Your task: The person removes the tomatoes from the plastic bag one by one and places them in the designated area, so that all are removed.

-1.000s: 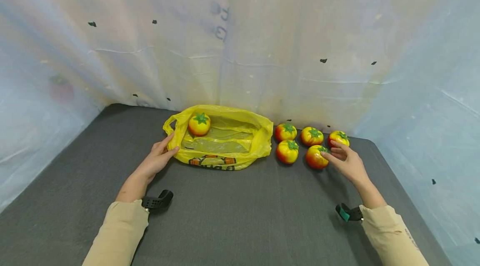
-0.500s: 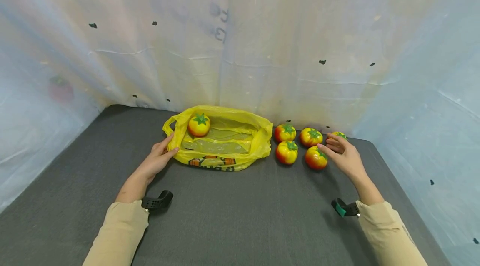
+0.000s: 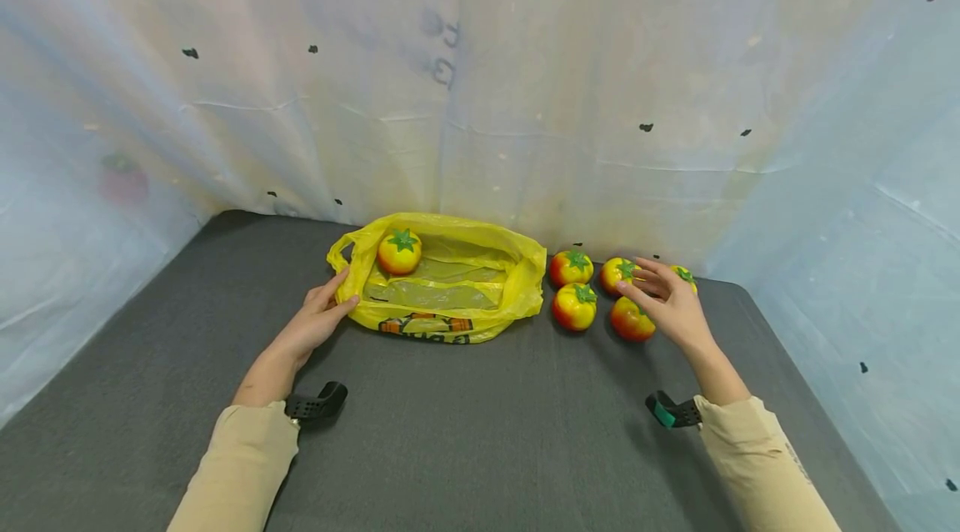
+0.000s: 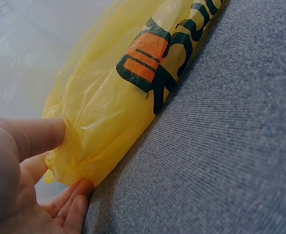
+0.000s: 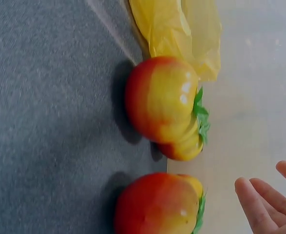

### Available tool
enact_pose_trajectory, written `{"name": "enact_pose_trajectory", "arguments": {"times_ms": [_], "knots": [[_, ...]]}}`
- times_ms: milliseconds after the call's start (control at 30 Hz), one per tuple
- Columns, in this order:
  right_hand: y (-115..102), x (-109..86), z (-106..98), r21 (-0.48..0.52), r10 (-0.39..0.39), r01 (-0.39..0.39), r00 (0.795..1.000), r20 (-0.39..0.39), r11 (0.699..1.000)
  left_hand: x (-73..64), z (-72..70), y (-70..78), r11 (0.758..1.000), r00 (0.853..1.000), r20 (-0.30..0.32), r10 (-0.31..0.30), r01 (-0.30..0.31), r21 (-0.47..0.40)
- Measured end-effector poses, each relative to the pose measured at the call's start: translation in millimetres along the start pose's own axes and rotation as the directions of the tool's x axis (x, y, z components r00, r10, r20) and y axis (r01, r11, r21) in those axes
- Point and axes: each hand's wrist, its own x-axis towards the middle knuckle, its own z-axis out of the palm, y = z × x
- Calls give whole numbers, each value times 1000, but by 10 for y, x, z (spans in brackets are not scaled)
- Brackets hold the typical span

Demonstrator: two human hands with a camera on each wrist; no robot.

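Note:
A yellow plastic bag point(image 3: 442, 319) lies with its mouth open on the dark table, one red-and-yellow tomato point(image 3: 399, 252) inside its left end. My left hand point(image 3: 313, 323) holds the bag's left end between thumb and fingers; the left wrist view shows the yellow film point(image 4: 91, 131) there. To the right of the bag is a group of tomatoes with green leafy tops, among them a front-left tomato point(image 3: 574, 307). My right hand point(image 3: 670, 303) hovers over the group's right side, fingers spread and holding nothing. It partly hides a front tomato point(image 3: 632, 320) and the rightmost tomato point(image 3: 685, 278).
A back-left tomato point(image 3: 572, 268) sits close to the bag's right end. Pale plastic sheeting point(image 3: 525, 98) hangs behind the table and at both sides. Grey cloth covers the table point(image 3: 480, 432) in front of the bag.
My right hand has moved left across the tomatoes, from the rightmost one towards the middle of the group. The left hand and the bag have stayed put.

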Motion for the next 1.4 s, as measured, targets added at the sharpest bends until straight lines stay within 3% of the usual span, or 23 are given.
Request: {"name": "enact_pose_trajectory", "arguments": {"times_ms": [767,1133,1400], "knots": [[-254,176,478,113,-67,60,996,59,992,15,0,-2,1000,1000,1,-1,1,3],[-374,240,778,227,-103,93,994,33,970,5,-1,22,1000,1000,-8,-17,17,6],[-461,277,935,234,-134,117,989,60,965,-9,8,25,1000,1000,-8,-9,9,-2]]}}
